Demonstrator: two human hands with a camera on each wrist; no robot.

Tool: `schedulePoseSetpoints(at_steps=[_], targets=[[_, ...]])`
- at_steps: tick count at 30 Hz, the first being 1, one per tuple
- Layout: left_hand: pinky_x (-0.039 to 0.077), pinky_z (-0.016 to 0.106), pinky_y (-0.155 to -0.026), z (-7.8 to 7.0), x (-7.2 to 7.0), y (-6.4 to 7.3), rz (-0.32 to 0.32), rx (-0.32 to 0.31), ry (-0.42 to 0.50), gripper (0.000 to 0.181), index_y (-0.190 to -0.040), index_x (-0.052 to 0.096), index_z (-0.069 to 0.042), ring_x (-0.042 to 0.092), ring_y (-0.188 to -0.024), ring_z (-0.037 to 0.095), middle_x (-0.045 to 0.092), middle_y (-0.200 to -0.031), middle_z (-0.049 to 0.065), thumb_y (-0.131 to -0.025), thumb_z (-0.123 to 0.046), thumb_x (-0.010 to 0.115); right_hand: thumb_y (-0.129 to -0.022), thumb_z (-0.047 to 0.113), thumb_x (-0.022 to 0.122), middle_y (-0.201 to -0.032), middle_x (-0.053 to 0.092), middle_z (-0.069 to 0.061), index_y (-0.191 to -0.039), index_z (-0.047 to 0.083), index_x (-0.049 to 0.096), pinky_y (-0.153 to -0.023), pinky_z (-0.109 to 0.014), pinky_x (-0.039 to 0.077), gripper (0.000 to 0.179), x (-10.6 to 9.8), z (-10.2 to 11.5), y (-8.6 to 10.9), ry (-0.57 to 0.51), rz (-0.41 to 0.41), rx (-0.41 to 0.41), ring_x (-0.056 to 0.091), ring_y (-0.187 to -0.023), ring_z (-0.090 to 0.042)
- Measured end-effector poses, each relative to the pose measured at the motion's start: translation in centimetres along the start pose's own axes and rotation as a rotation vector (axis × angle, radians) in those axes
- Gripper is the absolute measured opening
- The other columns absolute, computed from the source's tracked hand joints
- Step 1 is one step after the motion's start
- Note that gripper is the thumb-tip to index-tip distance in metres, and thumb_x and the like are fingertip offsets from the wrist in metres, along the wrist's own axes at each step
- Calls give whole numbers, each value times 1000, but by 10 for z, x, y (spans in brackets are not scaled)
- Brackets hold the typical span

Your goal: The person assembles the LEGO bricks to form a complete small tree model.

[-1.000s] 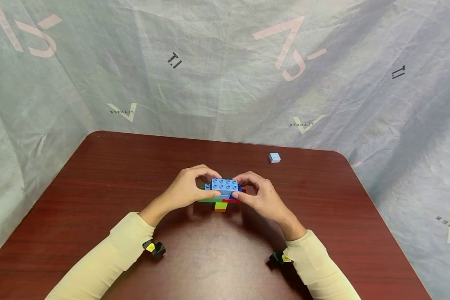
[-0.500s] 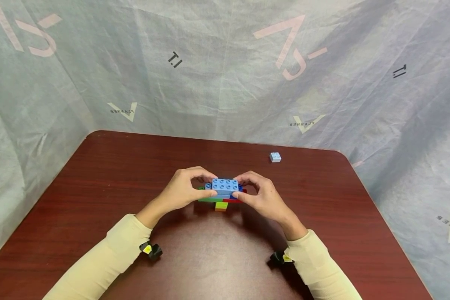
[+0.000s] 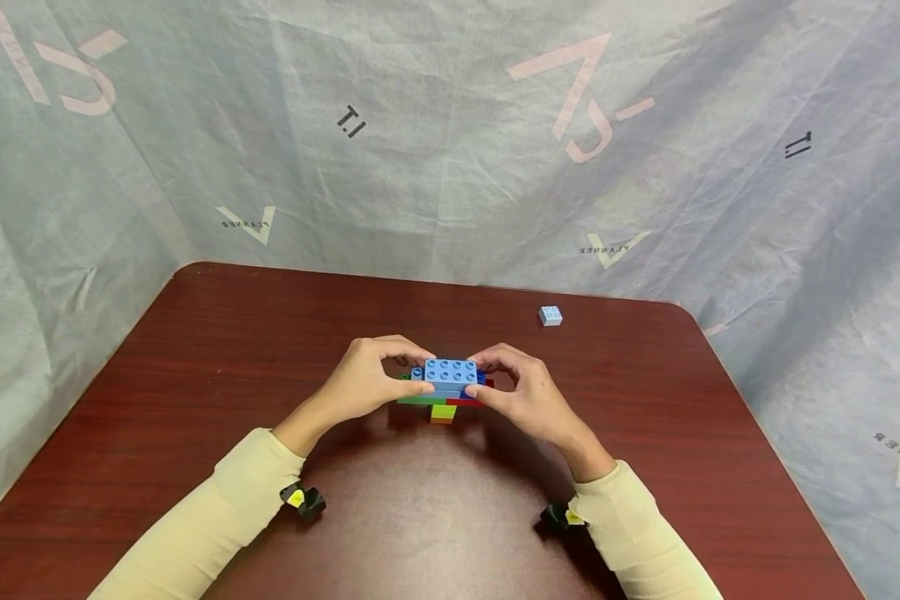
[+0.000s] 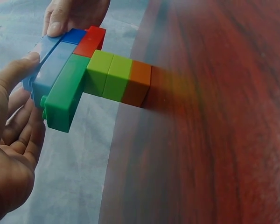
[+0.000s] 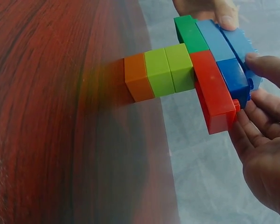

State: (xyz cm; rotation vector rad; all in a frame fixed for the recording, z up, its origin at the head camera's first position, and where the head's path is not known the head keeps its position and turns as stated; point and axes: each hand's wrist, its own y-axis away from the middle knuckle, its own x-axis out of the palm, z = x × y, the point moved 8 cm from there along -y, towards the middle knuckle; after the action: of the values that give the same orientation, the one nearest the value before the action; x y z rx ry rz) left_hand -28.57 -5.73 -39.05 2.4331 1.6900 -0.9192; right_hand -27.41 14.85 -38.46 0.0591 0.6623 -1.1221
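Note:
A light blue brick (image 3: 451, 374) forms the top of a toy brick stack in the middle of the table. My left hand (image 3: 360, 379) pinches its left end between thumb and fingers. At the right end, my right hand (image 3: 527, 392) pinches the same brick. Below it lie another light blue brick (image 4: 54, 70) and a dark blue brick (image 5: 233, 79). Under those, a green brick (image 4: 65, 95) sits side by side with a red brick (image 5: 214, 91). The narrow stem has two lime bricks (image 5: 168, 69) above an orange brick (image 5: 139, 77), which stands on the table.
A loose pale blue brick (image 3: 550, 316) lies near the far edge of the brown table (image 3: 270, 325), to the right. Grey printed cloth (image 3: 435, 150) hangs behind and beside the table.
My left hand has shifted slightly left, its thumb now nearer the brick's left end. The right hand and the stack look nearly the same.

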Motion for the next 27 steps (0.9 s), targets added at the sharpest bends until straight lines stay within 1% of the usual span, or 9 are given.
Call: schedulePoseSetpoints(at_steps=[4, 7, 10, 15, 18, 22, 24, 27], targets=[[58, 30, -73, 0, 0, 0, -2, -7, 3, 38, -116, 80, -19, 66, -97, 15, 75, -109, -2, -81, -29, 90, -89, 14, 82, -114, 69, 2, -114, 17, 71, -92, -51, 58, 28, 0, 0, 0, 5, 5, 4, 66, -104, -17], [56, 25, -69, 0, -1, 0, -2, -9, -7, 38, -116, 80, -18, 67, -96, 15, 75, -110, -1, -81, -29, 90, -89, 14, 82, -114, 70, 3, -114, 17, 71, -92, -48, 59, 28, 0, -1, 0, 12, 4, 6, 66, -104, -16], [56, 24, -69, -1, -1, 0, -3, -9, -24, 38, -115, 81, -16, 67, -95, 15, 75, -109, 0, -80, -28, 90, -89, 14, 82, -114, 70, 3, -114, 17, 71, -92, -47, 59, 27, 0, -1, -1, 14, 2, 7, 66, -104, -16], [56, 24, -69, -4, 0, 0, -2, -4, -45, 38, -115, 81, -16, 68, -96, 15, 75, -110, 0, -81, -30, 90, -88, 12, 82, -113, 70, 2, -113, 16, 72, -92, -54, 57, 27, -1, -2, 0, 13, -5, 8, 66, -103, -16], [56, 24, -68, -4, 0, 1, -7, 4, -62, 39, -116, 80, -16, 68, -98, 15, 75, -111, 0, -81, -30, 90, -88, 13, 83, -113, 70, 4, -112, 18, 72, -91, -49, 59, 27, -1, -1, -1, 34, -6, 5, 66, -101, -15], [56, 26, -67, -5, -1, 2, -13, 18, -77, 39, -116, 80, -15, 68, -96, 15, 75, -110, 1, -81, -27, 90, -88, 16, 83, -112, 70, 6, -113, 20, 73, -93, -43, 58, 26, 1, 2, -2, 80, 8, -12, 65, -102, -13], [56, 25, -67, -5, -1, 3, -6, 23, -74, 39, -116, 80, -14, 68, -95, 15, 76, -110, 1, -81, -27, 90, -89, 17, 82, -112, 71, 5, -113, 19, 73, -94, -44, 58, 26, 1, 3, -2, 94, 10, -23, 65, -102, -13], [55, 24, -66, -5, 1, 1, 5, 36, -72, 39, -116, 80, -15, 68, -92, 15, 76, -110, 0, -81, -28, 90, -89, 17, 82, -112, 71, 4, -114, 18, 73, -91, -44, 58, 26, 0, 4, -1, 92, 1, -26, 64, -100, -14]])
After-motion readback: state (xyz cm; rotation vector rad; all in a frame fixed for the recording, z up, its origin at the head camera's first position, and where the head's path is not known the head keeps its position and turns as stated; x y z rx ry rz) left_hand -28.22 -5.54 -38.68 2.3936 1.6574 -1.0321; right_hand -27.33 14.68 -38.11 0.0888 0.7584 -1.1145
